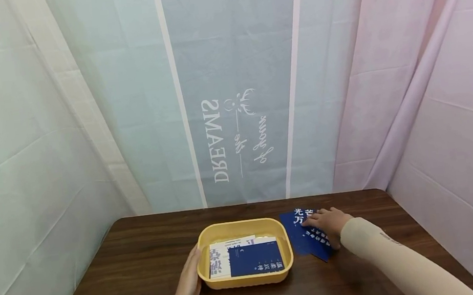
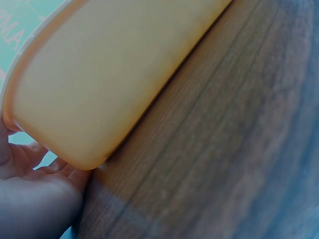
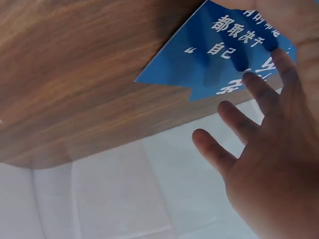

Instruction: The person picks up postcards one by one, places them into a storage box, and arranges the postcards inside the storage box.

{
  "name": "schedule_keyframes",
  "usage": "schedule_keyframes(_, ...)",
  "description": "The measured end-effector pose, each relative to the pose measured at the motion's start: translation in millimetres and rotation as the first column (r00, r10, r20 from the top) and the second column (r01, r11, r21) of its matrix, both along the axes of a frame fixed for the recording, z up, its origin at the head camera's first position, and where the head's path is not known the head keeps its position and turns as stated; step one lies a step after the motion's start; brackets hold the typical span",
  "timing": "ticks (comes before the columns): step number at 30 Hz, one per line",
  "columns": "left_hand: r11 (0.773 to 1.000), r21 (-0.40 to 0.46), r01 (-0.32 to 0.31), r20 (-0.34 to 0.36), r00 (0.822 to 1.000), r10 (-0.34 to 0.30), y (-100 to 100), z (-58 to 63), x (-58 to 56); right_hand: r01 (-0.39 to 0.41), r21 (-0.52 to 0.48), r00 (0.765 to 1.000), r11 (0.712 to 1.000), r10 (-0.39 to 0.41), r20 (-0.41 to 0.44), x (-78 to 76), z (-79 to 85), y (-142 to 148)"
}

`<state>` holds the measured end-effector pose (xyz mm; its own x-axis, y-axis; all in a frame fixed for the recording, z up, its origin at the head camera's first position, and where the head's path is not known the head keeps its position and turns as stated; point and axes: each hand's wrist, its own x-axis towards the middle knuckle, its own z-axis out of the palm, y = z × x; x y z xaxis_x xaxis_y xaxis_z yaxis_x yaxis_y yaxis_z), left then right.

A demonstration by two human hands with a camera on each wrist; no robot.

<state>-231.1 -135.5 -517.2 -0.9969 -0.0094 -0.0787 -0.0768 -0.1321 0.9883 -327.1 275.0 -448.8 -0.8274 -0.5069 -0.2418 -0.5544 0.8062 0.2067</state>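
From where I sit, a pale cloth hangs on the far left beside the dark wooden table. Next comes the left hand, set against the near-left end of the yellow tray, its fingers lying along the outside wall; I see no pinch on the rim, and I take it to be steadying the tray. The part I'd count as done lies inside: white printed cards on the left, with a dark blue card overlapping them on the right, all flat. What I judge to be left is just beyond the tray's right end, where overlapping blue cards with white lettering lie on the table. The right hand is over them, fingers spread wide and holding nothing that I can make out; I can't tell how firmly the tips touch. That hand hides part of the pile, so I can't give a count. The tray's raised right wall is all that stands between the two groups. Behind, a printed cloth borders the table's far edge, and another pale cloth closes off the right, beyond the sleeve.
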Motion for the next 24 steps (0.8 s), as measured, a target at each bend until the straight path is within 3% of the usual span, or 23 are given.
schedule_keyframes(3,1.0,0.001,0.0,0.002,1.0,0.0,0.0,0.7,0.9,-0.031,0.084,0.998,0.996,0.035,-0.046,2.5,3.7,-5.0)
schedule_keyframes(10,1.0,0.003,-0.002,-0.002,1.0,0.002,0.5,2.9,1.7,-0.059,0.284,0.977,0.957,0.115,-0.182,-0.8,7.1,-12.4)
schedule_keyframes(17,1.0,0.005,-0.001,0.002,1.0,0.001,1.8,3.2,2.2,-0.07,0.299,0.962,0.952,0.144,-0.234,-2.6,6.8,-13.4)
schedule_keyframes(24,1.0,0.008,-0.003,-0.006,1.0,0.003,0.9,5.2,2.3,-0.07,0.308,0.967,0.949,0.14,-0.212,-0.7,13.8,-10.7)
